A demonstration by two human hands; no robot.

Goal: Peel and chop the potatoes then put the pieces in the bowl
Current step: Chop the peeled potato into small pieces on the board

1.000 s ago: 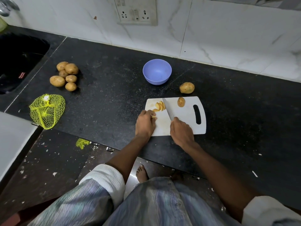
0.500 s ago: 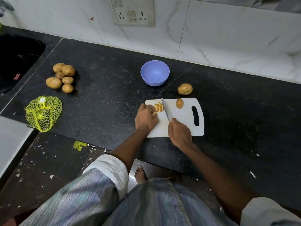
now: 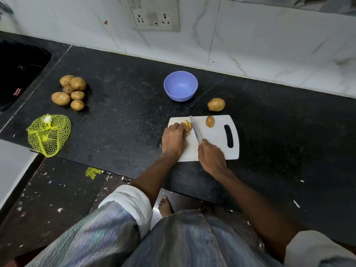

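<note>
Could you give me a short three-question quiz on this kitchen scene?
1. True or false: the bowl already holds potato pieces.
2. Which of the hands grips the knife? A) left B) right
3. How many whole potatoes sit in the pile near the sink?

Key: 1. False, it looks empty. 2. B, the right hand; the left hand steadies the slices on the cutting board. 3. Six.

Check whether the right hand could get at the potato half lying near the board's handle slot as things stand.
Probably yes, once freed: the right hand grips the knife, but the potato half lies uncovered on the cutting board, with bare board between them.
</note>
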